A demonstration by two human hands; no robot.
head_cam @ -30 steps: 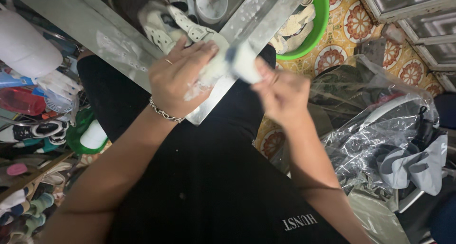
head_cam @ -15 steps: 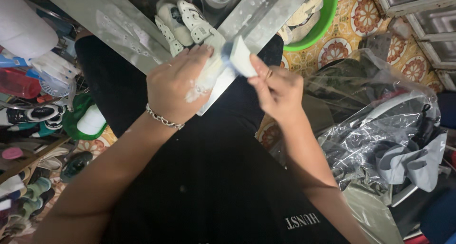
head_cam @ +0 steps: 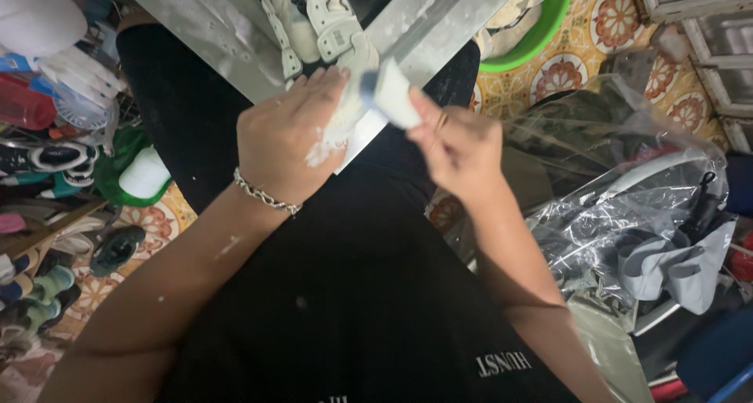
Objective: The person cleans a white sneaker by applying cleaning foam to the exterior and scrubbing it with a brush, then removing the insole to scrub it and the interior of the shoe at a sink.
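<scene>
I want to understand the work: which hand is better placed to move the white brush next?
The right hand, I think: it pinches the white brush, while the left hand holds the pale shoe.

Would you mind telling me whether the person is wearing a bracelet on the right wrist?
No, the chain bracelet sits on the wrist of the left hand; the right hand has a bare wrist.

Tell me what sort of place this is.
Probably a small shoe-cleaning workshop: white sneakers lie in a metal trough, more shoes crowd the left, and the left hand is smeared white.
</scene>
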